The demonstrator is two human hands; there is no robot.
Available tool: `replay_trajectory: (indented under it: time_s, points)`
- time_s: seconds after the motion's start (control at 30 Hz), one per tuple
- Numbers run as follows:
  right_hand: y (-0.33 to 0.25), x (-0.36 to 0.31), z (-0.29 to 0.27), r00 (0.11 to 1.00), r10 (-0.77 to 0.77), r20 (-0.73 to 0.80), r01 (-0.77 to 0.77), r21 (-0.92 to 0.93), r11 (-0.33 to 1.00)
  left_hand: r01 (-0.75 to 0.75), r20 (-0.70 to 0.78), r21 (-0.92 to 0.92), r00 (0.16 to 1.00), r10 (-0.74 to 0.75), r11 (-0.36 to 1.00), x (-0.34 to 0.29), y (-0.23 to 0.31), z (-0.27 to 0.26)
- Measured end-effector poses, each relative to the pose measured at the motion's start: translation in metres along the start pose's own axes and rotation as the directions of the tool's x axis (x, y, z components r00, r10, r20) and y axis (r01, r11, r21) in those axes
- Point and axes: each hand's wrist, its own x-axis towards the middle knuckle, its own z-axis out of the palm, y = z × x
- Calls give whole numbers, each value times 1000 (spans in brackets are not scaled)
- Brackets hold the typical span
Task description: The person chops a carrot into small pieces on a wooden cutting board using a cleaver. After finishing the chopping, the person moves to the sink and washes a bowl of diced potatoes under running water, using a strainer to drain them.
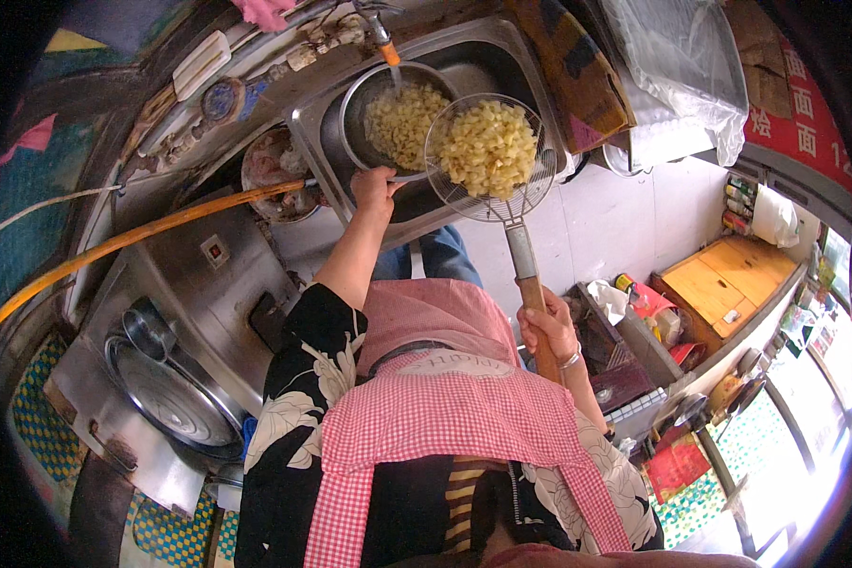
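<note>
My right hand (549, 329) is wrapped round the wooden handle of a wire skimmer (521, 250). Pale yellow diced pieces (488, 150), which look like potato, are heaped in its mesh bowl over the right side of the sink (379, 233). At the near rim of a round metal basin (348, 115), my left hand (376, 187) grips the edge, its fingertips partly hidden. More diced pieces (405, 128) lie in the basin. Water runs into it from a tap (386, 47) with an orange end. The skimmer's left edge overlaps the basin's right side in view.
A bowl of pinkish contents (273, 170) stands left of the sink, with a long wooden pole (151, 228) crossing there. Cardboard (577, 71) and a plastic-covered container (677, 76) adjoin the sink's right. Behind on the left is a steel unit with a round lid (175, 393).
</note>
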Motion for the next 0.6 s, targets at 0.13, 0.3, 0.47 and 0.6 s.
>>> replay_trajectory:
  time_s: [0.13,0.3,0.47,0.6]
  points:
    - [-2,2,0,1000,-8,7,8,-5,1000,-18,35,35,999,17,999,10,-3,-10]
    - [-5,4,0,999,-21,30,22,-21,1000,-24,2,55,1000,24,998,11,-3,-10]
    - [-6,5,2,1000,-10,17,11,-21,1000,-35,30,30,999,35,999,4,-2,-9]
    - [-8,5,5,1000,-24,17,24,-27,999,-22,78,62,997,17,998,13,-4,-15]
